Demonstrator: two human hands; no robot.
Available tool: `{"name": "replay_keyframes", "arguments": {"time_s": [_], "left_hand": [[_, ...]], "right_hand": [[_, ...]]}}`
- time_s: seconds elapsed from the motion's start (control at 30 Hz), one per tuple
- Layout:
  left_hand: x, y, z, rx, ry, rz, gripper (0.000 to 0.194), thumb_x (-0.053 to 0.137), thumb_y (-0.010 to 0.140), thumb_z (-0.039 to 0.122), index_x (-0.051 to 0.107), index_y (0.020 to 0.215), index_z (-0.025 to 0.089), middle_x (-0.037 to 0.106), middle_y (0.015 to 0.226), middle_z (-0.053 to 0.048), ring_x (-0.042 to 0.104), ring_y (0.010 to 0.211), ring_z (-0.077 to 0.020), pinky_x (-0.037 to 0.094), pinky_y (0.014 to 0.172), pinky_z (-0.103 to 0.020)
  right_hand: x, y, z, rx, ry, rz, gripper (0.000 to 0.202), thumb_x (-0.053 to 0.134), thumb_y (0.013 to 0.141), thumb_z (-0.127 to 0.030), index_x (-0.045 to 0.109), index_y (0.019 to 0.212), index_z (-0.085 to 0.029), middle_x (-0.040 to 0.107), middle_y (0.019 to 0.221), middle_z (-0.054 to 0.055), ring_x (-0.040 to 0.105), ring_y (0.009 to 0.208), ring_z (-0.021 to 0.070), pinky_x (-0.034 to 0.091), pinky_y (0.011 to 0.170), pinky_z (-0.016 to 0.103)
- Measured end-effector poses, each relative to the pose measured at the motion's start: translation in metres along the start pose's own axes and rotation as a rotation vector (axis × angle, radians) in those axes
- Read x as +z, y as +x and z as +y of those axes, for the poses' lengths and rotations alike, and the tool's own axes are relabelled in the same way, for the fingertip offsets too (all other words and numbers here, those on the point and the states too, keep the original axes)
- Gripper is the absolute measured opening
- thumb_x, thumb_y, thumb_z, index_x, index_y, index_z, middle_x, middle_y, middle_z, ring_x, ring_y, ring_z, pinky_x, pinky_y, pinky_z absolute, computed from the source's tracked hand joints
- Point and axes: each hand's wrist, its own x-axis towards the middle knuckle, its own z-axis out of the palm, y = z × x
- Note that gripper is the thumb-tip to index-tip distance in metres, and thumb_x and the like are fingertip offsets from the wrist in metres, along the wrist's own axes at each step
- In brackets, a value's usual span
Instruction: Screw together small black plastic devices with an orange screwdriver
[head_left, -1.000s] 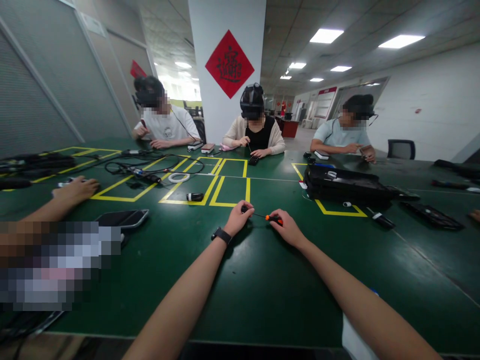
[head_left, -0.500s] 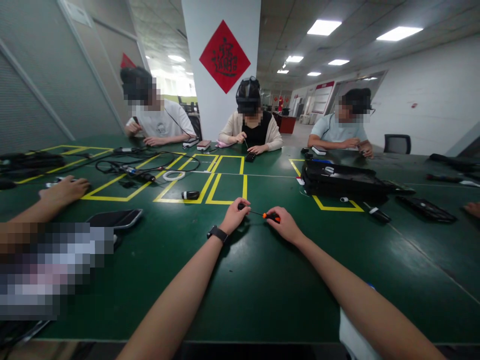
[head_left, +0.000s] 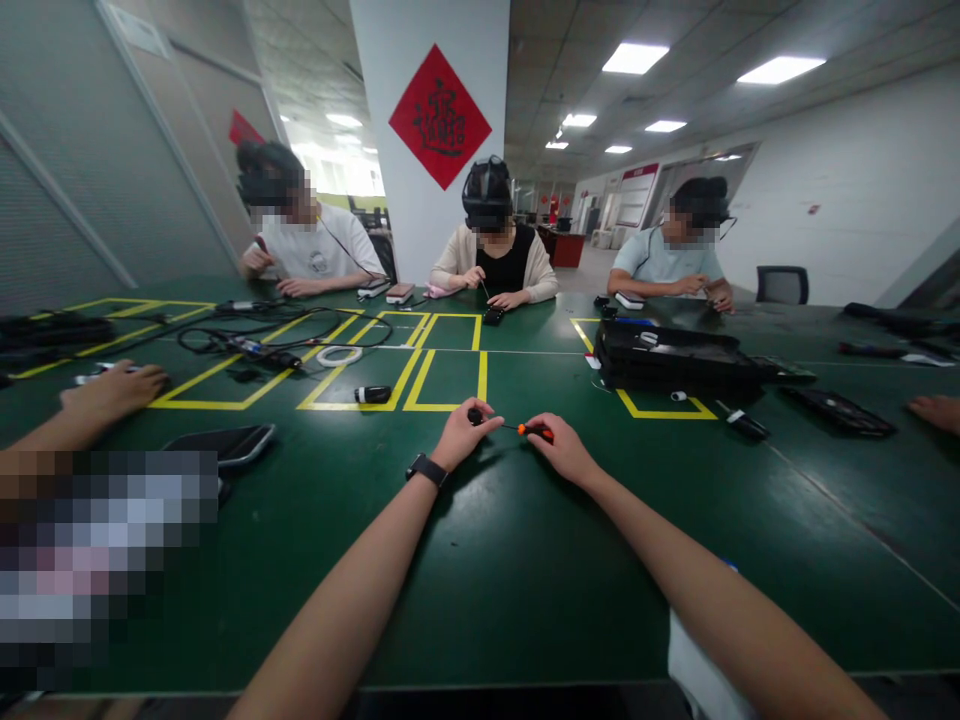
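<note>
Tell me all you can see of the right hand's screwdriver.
The screwdriver has a black-and-orange handle, plastic by its look, and a thin, dark shaft. It is roughly level over the green table, shaft pointing to the left hand and the small black piece there. The right hand grips the handle. The tip cannot be made out.

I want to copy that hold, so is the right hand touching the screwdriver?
Touching. The head view shows it: the right hand grips the screwdriver at its orange and black end.
</note>
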Motion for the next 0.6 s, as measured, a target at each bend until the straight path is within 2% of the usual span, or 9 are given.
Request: {"name": "replay_keyframes", "arguments": {"time_s": [0.1, 0.2, 0.3, 0.37, 0.5, 0.6], "left_hand": [[0.0001, 0.0007, -0.0019, 0.021, 0.002, -0.029, 0.025, 0.062, 0.066, 0.04, 0.056, 0.077, 0.017, 0.057, 0.072, 0.001, 0.051, 0.064, -0.0114, 0.04, 0.062, -0.024], [0.0001, 0.0013, -0.004, 0.028, -0.005, -0.043, 0.024, 0.061, 0.068, 0.039, 0.056, 0.079, 0.018, 0.058, 0.073, 0.001, 0.052, 0.066, -0.0115, 0.04, 0.063, -0.024], [-0.0002, 0.0016, -0.0051, 0.035, -0.017, -0.054, 0.024, 0.061, 0.069, 0.038, 0.056, 0.08, 0.018, 0.058, 0.074, 0.001, 0.052, 0.067, -0.0116, 0.04, 0.064, -0.024], [-0.0005, 0.0016, -0.005, 0.04, -0.031, -0.063, 0.023, 0.06, 0.07, 0.038, 0.056, 0.08, 0.018, 0.058, 0.074, 0.001, 0.052, 0.067, -0.0117, 0.04, 0.064, -0.024], [-0.0011, 0.0012, -0.0036, 0.023, -0.041, -0.061, 0.023, 0.057, 0.072, 0.039, 0.056, 0.08, 0.018, 0.058, 0.073, 0.0, 0.052, 0.065, -0.0116, 0.041, 0.064, -0.024], [-0.001, 0.001, -0.0037, 0.028, -0.021, -0.073, 0.024, 0.059, 0.07, 0.038, 0.056, 0.082, 0.017, 0.058, 0.073, 0.001, 0.052, 0.065, -0.0113, 0.041, 0.064, -0.024]], "right_hand": [[0.0011, -0.0015, 0.0013, 0.018, 0.027, 0.019, 0.026, 0.058, 0.075, -0.026, 0.056, 0.099, -0.019, 0.058, 0.096, 0.004, 0.051, 0.09, 0.0173, 0.039, 0.082, 0.033], [0.002, 0.0006, 0.0036, 0.033, -0.003, 0.03, 0.027, 0.052, 0.08, -0.028, 0.055, 0.105, -0.019, 0.058, 0.1, 0.006, 0.049, 0.097, 0.0182, 0.037, 0.087, 0.034], [0.002, 0.0037, 0.0047, 0.002, -0.053, -0.004, 0.024, 0.038, 0.087, -0.026, 0.061, 0.093, -0.018, 0.06, 0.095, 0.006, 0.049, 0.095, 0.0179, 0.034, 0.089, 0.036], [0.0012, 0.0044, 0.0041, -0.035, -0.069, -0.024, 0.026, 0.037, 0.088, -0.024, 0.062, 0.087, -0.018, 0.06, 0.091, 0.006, 0.05, 0.091, 0.0174, 0.034, 0.088, 0.036], [-0.0004, 0.0017, 0.002, -0.042, -0.061, 0.012, 0.013, 0.05, 0.081, -0.024, 0.059, 0.09, -0.019, 0.059, 0.092, 0.005, 0.049, 0.091, 0.018, 0.037, 0.085, 0.034], [-0.0001, -0.0005, 0.0023, -0.032, -0.042, 0.028, 0.022, 0.058, 0.075, -0.024, 0.056, 0.096, -0.019, 0.057, 0.096, 0.005, 0.048, 0.093, 0.0184, 0.038, 0.084, 0.034]]}}
